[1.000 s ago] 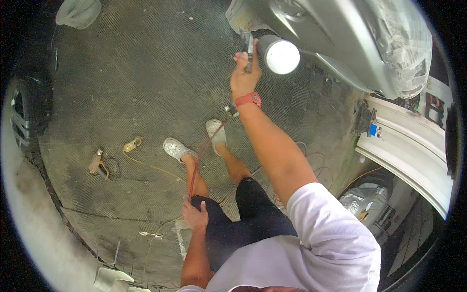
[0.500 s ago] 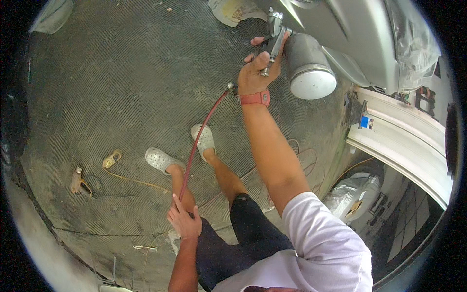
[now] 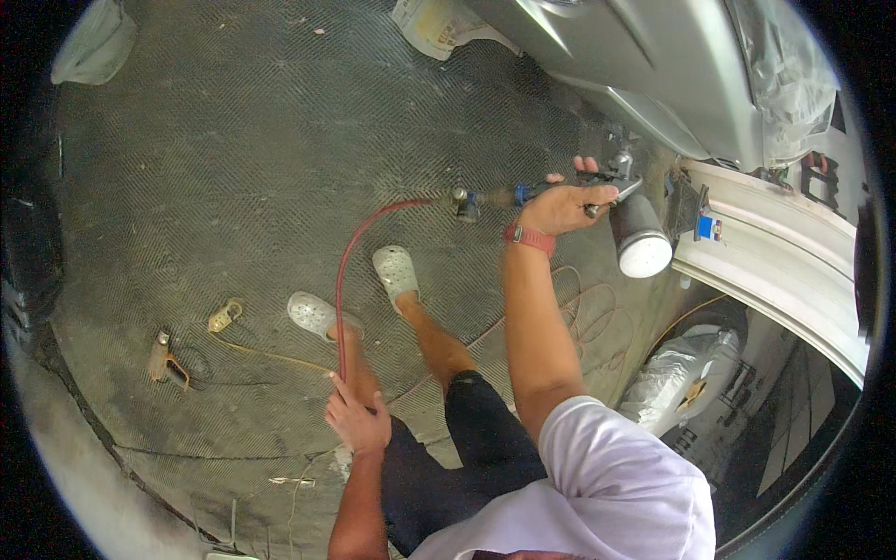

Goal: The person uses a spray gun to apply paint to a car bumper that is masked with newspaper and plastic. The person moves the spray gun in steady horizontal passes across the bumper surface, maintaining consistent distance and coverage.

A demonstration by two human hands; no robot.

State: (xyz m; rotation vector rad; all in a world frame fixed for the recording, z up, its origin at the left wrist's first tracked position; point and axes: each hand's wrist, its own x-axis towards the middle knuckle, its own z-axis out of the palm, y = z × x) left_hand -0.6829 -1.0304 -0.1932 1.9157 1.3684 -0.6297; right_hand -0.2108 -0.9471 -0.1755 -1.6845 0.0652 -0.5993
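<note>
My right hand (image 3: 563, 207), with a red watch on its wrist, is closed around a metal spray gun (image 3: 621, 175). The gun's grey cup with a white end (image 3: 644, 238) hangs to the right of my fingers, beside the silver car body panel (image 3: 644, 56). From the gun's handle a blue and black fitting (image 3: 490, 199) reaches left to a red air hose (image 3: 359, 233). The hose curves down to my left hand (image 3: 359, 418), whose fingers are closed on it in front of my legs.
On the textured floor to the left lie a yellow plug-like piece with a cord (image 3: 224, 315) and an orange-and-black tool (image 3: 166, 359). Loops of thin hose (image 3: 593, 317) lie right of my feet. Plastic sheeting (image 3: 793, 84) covers part of the car, above a white sill (image 3: 775, 266).
My right hand has swung the spray gun down and to the right, from the panel's upper left to its lower edge. The hose bends more sharply; my left hand has barely moved.
</note>
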